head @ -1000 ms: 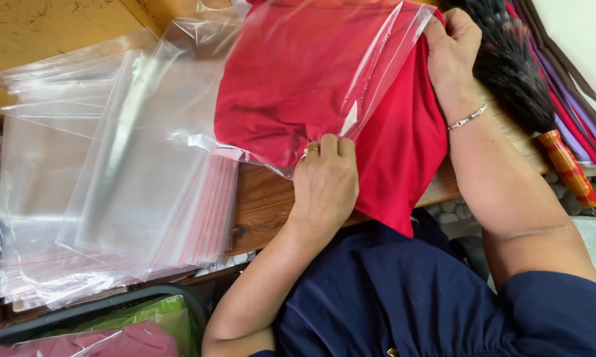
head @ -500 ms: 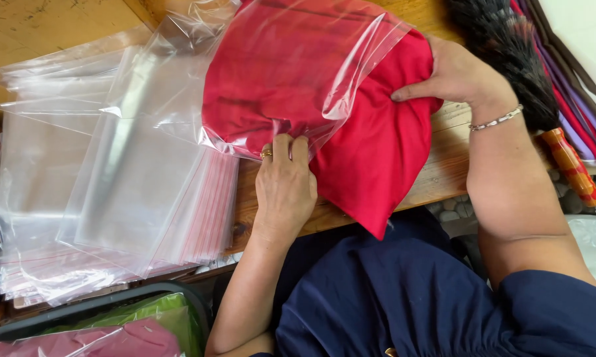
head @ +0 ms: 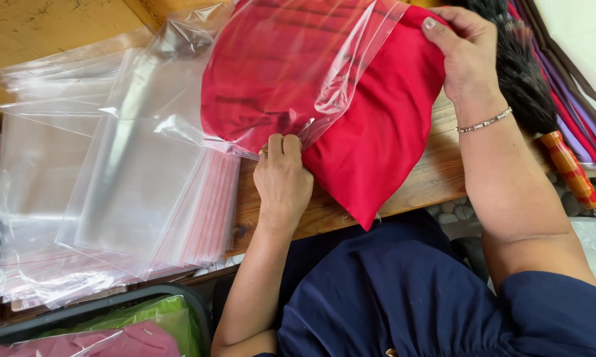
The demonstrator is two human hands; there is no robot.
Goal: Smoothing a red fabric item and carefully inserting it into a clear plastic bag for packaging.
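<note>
The red cloth (head: 377,132) lies between both hands, half inside a clear bag (head: 298,59). The left hand (head: 283,182) pinches the bag's lower edge just above it. The right hand (head: 466,56) grips the cloth's far corner.

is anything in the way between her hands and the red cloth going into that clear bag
Nothing visible. The left hand pinches the clear bag at its open edge, and the right hand grips the red cloth directly at its far corner. The cloth is already partly inside, with no other thing across the opening.
</note>
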